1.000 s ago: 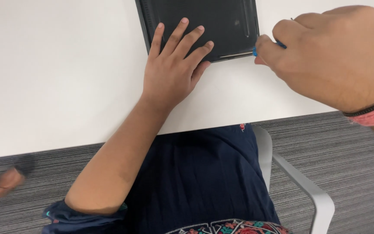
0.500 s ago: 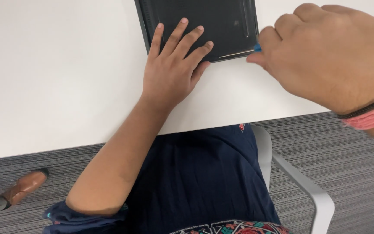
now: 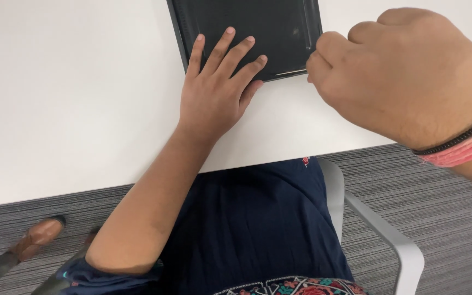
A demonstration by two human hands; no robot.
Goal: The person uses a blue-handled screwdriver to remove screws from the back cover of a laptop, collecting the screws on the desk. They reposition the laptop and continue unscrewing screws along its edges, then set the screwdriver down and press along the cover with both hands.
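The left hand point(image 3: 217, 95) lies flat, fingers spread, its fingertips point(image 3: 229, 33) pressing on the near part of a dark slab point(image 3: 269, 24), while the palm rests on the white surface point(image 3: 72, 93) just in front of it. Nothing is pinched in that grip; it only bears down on the slab.

The right hand point(image 3: 405, 74) is held close to the camera, curled into a loose fist, with its fingertips drawn together at the slab's near right corner. Whether this grip pinches anything I cannot tell, since the knuckles hide what lies between the fingers. A thin dark band and a pink band point(image 3: 460, 147) circle the right wrist.

The slab is a flat black rectangle with a raised rim, lying on the surface at the top of the view, its far end cut off by the frame. Its near edge runs slightly askew to the surface's edge.

Below the surface's edge shows the person's dark blue top point(image 3: 258, 218), with a patterned hem at the bottom. A grey chair arm point(image 3: 378, 229) curves out on the right. The floor is grey striped carpet point(image 3: 427, 186). At the lower left, a brown shoe point(image 3: 36, 237) of another person rests on the carpet.
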